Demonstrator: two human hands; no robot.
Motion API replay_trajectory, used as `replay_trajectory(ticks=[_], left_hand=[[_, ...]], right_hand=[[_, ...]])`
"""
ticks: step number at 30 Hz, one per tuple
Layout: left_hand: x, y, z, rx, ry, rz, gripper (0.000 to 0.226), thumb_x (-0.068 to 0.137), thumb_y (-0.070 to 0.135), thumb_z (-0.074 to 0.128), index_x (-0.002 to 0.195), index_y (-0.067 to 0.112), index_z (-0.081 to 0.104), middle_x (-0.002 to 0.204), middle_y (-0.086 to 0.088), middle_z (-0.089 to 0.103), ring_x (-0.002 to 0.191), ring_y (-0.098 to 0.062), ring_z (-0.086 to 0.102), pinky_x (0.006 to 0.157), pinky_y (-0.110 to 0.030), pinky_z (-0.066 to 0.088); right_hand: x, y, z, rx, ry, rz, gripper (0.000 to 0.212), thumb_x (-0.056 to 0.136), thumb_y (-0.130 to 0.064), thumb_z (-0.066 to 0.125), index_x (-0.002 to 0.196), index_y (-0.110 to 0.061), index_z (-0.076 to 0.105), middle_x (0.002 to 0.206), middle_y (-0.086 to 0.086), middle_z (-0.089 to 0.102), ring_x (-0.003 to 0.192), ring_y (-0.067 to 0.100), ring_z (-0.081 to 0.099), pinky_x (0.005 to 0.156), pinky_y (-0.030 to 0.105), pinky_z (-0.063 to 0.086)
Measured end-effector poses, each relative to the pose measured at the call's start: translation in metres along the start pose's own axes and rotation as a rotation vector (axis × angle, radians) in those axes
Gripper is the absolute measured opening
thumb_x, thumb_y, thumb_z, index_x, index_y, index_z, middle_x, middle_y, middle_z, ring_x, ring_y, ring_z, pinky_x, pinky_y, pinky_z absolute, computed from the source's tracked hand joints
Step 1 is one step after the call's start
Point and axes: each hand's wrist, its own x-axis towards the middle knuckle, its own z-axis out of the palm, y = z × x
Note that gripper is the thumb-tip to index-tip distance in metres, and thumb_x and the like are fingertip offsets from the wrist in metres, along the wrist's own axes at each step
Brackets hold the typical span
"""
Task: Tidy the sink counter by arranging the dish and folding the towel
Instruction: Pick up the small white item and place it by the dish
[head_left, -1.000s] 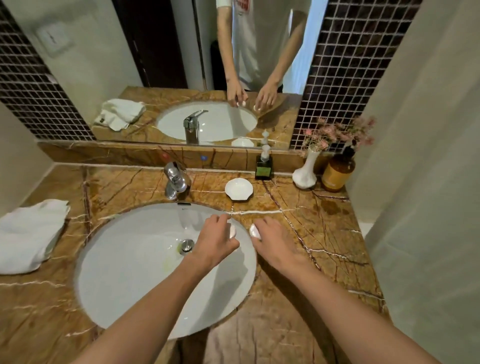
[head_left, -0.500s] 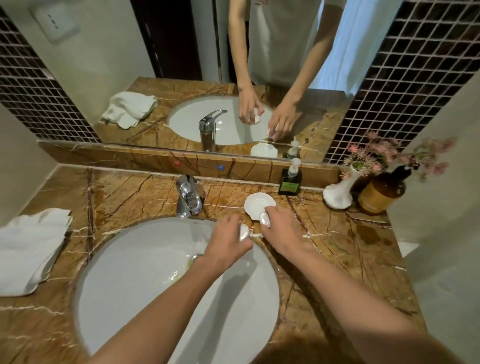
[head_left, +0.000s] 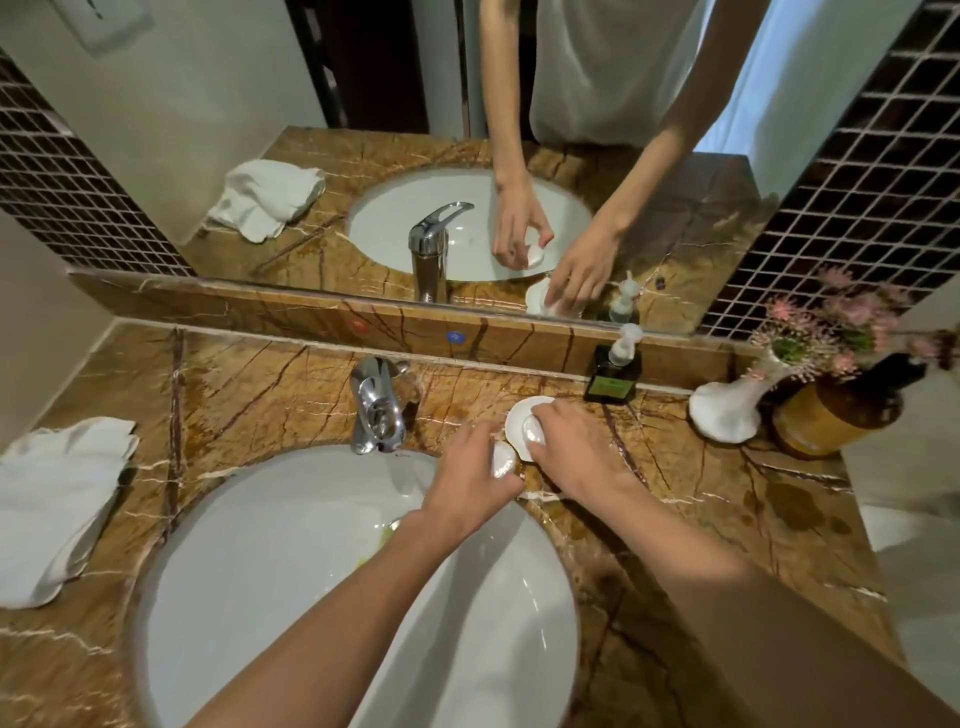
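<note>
Two hands over the counter, behind the sink rim. My right hand is on the dish, fingers curled around a small white piece that sits at the dish's near edge; the hand covers the right and near part of the dish, so only its left and far rim shows. Can't tell if the piece touches the dish or is held just above it. My left hand is just left of the right one, closed on a second small white piece, which sits just outside the dish's near-left rim, above the counter edge. The two pieces are near each other but apart. Dish is on the counter right of the tap and in front of the soap bottle. Towel lies rumpled, unfolded, at the far left of the counter, well apart from both hands. White vase with pink flowers and a brown jar stand at the back right. Mirror shows the same grips from the other side.
</note>
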Motion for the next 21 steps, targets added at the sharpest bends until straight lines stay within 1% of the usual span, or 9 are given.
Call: replay_trajectory(ticks=[3, 6, 8, 11, 13, 15, 16, 18, 21], left_hand=[[0.006, 0.007, 0.003, 0.010, 0.018, 0.023, 0.070, 0.056, 0.034, 0.065, 0.123, 0.017, 0.050, 0.110, -0.001, 0.055, 0.103, -0.020, 0.049, 0.081, -0.030, 0.040], [0.014, 0.013, 0.004, 0.036, 0.005, 0.024, 0.075, 0.055, 0.037, 0.067, 0.125, 0.015, 0.049, 0.115, -0.005, 0.057, 0.105, -0.021, 0.050, 0.088, -0.039, 0.046], [0.019, 0.016, 0.006, 0.043, 0.010, 0.025, 0.071, 0.062, 0.035, 0.068, 0.126, 0.014, 0.048, 0.118, -0.007, 0.057, 0.108, -0.022, 0.050, 0.090, -0.041, 0.047], [0.028, 0.023, 0.011, 0.075, 0.011, 0.058, 0.065, 0.069, 0.034, 0.066, 0.128, 0.014, 0.047, 0.124, -0.007, 0.055, 0.115, -0.024, 0.048, 0.095, -0.042, 0.045], [0.035, 0.029, 0.013, 0.113, -0.010, 0.068, 0.066, 0.070, 0.034, 0.065, 0.130, 0.017, 0.045, 0.127, -0.007, 0.053, 0.118, -0.024, 0.046, 0.096, -0.044, 0.044], [0.042, 0.036, 0.015, 0.136, -0.025, 0.073, 0.065, 0.070, 0.033, 0.067, 0.130, 0.018, 0.044, 0.126, -0.007, 0.051, 0.116, -0.025, 0.045, 0.097, -0.045, 0.043], [0.046, 0.039, 0.017, 0.142, -0.028, 0.081, 0.065, 0.071, 0.031, 0.069, 0.129, 0.017, 0.044, 0.126, -0.008, 0.051, 0.115, -0.025, 0.044, 0.098, -0.044, 0.043], [0.051, 0.043, 0.021, 0.151, -0.038, 0.098, 0.066, 0.071, 0.027, 0.071, 0.131, 0.016, 0.044, 0.127, -0.009, 0.049, 0.117, -0.026, 0.042, 0.099, -0.041, 0.041], [0.053, 0.042, 0.026, 0.179, -0.064, 0.105, 0.069, 0.071, 0.023, 0.072, 0.132, 0.013, 0.042, 0.129, -0.013, 0.047, 0.121, -0.028, 0.039, 0.101, -0.041, 0.038]], right_hand=[[0.003, 0.002, 0.002, 0.010, -0.005, -0.014, 0.037, 0.092, -0.024, 0.059, 0.127, -0.013, 0.055, 0.125, 0.007, 0.055, 0.115, 0.026, 0.048, 0.098, 0.038, 0.040], [0.004, 0.007, 0.004, 0.034, -0.021, -0.041, 0.038, 0.092, -0.023, 0.061, 0.127, -0.011, 0.055, 0.125, 0.008, 0.053, 0.116, 0.026, 0.046, 0.099, 0.036, 0.037], [0.001, 0.012, 0.005, 0.102, -0.031, -0.054, 0.037, 0.091, -0.020, 0.062, 0.126, -0.010, 0.056, 0.124, 0.009, 0.052, 0.116, 0.025, 0.045, 0.099, 0.036, 0.038], [-0.008, 0.024, 0.005, 0.270, 0.061, -0.003, 0.032, 0.093, -0.013, 0.058, 0.125, -0.009, 0.058, 0.123, 0.006, 0.054, 0.115, 0.020, 0.048, 0.099, 0.036, 0.042], [-0.013, 0.033, 0.004, 0.347, 0.121, 0.082, 0.032, 0.095, -0.012, 0.056, 0.127, -0.011, 0.058, 0.123, 0.002, 0.054, 0.110, 0.013, 0.047, 0.095, 0.027, 0.041], [-0.017, 0.040, 0.005, 0.387, 0.144, 0.141, 0.032, 0.095, -0.013, 0.055, 0.127, -0.016, 0.057, 0.120, -0.003, 0.054, 0.105, 0.007, 0.045, 0.087, 0.016, 0.035], [-0.018, 0.043, 0.005, 0.397, 0.148, 0.161, 0.032, 0.095, -0.014, 0.055, 0.127, -0.018, 0.057, 0.119, -0.005, 0.055, 0.104, 0.006, 0.046, 0.085, 0.014, 0.034], [-0.018, 0.047, 0.004, 0.402, 0.147, 0.186, 0.032, 0.095, -0.013, 0.054, 0.127, -0.019, 0.059, 0.116, -0.004, 0.056, 0.104, 0.008, 0.049, 0.085, 0.018, 0.036], [-0.020, 0.047, 0.005, 0.378, 0.146, 0.183, 0.032, 0.095, -0.012, 0.054, 0.126, -0.020, 0.061, 0.111, -0.003, 0.055, 0.099, 0.011, 0.048, 0.084, 0.024, 0.039]])
